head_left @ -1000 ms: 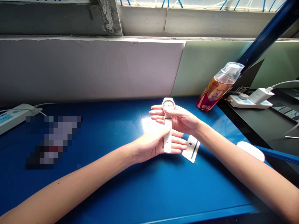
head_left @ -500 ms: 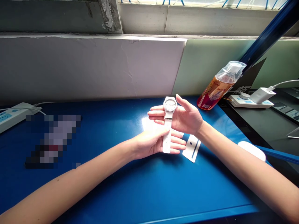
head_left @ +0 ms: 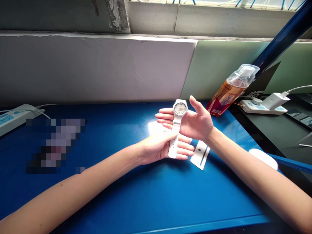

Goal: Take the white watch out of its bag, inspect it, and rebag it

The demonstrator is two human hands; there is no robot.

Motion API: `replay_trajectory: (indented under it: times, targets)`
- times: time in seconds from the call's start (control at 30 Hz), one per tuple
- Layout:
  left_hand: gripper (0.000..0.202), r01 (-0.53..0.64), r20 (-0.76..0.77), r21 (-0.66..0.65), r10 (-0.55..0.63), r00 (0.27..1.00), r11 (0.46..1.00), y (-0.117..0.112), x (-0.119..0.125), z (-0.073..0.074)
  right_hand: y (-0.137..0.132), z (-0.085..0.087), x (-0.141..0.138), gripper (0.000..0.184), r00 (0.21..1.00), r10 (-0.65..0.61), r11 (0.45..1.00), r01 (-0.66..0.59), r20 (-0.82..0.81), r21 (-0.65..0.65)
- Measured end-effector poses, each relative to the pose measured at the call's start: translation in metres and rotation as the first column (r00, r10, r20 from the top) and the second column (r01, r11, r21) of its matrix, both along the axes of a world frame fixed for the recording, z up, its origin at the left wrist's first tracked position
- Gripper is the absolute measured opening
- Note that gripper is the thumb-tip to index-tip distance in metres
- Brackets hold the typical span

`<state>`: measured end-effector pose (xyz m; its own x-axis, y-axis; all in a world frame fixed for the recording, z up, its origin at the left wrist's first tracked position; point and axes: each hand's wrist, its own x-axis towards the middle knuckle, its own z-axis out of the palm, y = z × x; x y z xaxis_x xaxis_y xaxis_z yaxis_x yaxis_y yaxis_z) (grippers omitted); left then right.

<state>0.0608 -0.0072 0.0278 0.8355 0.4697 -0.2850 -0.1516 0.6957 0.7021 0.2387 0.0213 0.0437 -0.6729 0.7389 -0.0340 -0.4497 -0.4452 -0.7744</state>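
Note:
A white wristwatch [head_left: 177, 125] with a round pale dial is held above the blue table [head_left: 146, 201]. My left hand [head_left: 161, 148] lies palm up and pinches the lower strap between thumb and fingers. My right hand [head_left: 193, 123] is palm up behind the watch, fingers pointing left, supporting the dial end; its thumb stands raised and apart from the case. A small white card with a dark line and a dot [head_left: 200, 155] lies flat on the table just right of my left fingers.
An orange drink bottle with a clear cap [head_left: 231, 89] leans at the back right. A white power strip with a charger [head_left: 263, 105] is beyond it, another strip [head_left: 14, 118] at far left. A blurred-out item [head_left: 56, 144] and a white oval object [head_left: 263, 158] rest on the table.
My right thumb has lifted off the watch case and the hand has opened out. The watch has tilted slightly, with its dial a little further right and higher.

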Motion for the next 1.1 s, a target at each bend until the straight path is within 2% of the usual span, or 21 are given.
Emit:
replay_trajectory:
  times: [0.2,0.33,0.57,0.73,1.1]
  targets:
    - [0.037,-0.001,0.019,-0.025,0.002,1.000,1.000,-0.0008,0.0019,0.0012,0.0004,0.0014,0.0008,0.077,1.000,-0.007,1.000,0.007,0.013,-0.019]
    - [0.039,-0.001,-0.017,0.000,0.001,1.000,1.000,-0.0016,0.0032,0.0025,0.0008,0.0015,0.0007,0.077,1.000,-0.004,1.000,0.004,0.004,-0.023]
    - [0.036,-0.024,0.021,0.023,0.024,1.000,0.999,0.0004,-0.0019,0.0051,0.0018,0.0021,0.0041,0.077,1.000,-0.011,1.000,0.011,0.020,-0.004]
    - [0.036,-0.021,0.032,0.001,0.021,0.999,1.000,0.0006,-0.0012,0.0018,0.0015,0.0017,0.0043,0.079,0.999,-0.020,1.000,0.020,0.032,-0.006]
    - [0.038,-0.044,-0.034,0.011,0.044,0.998,0.999,-0.0028,0.0018,0.0036,0.0010,0.0013,0.0043,0.079,1.000,0.017,1.000,-0.017,0.015,0.009]
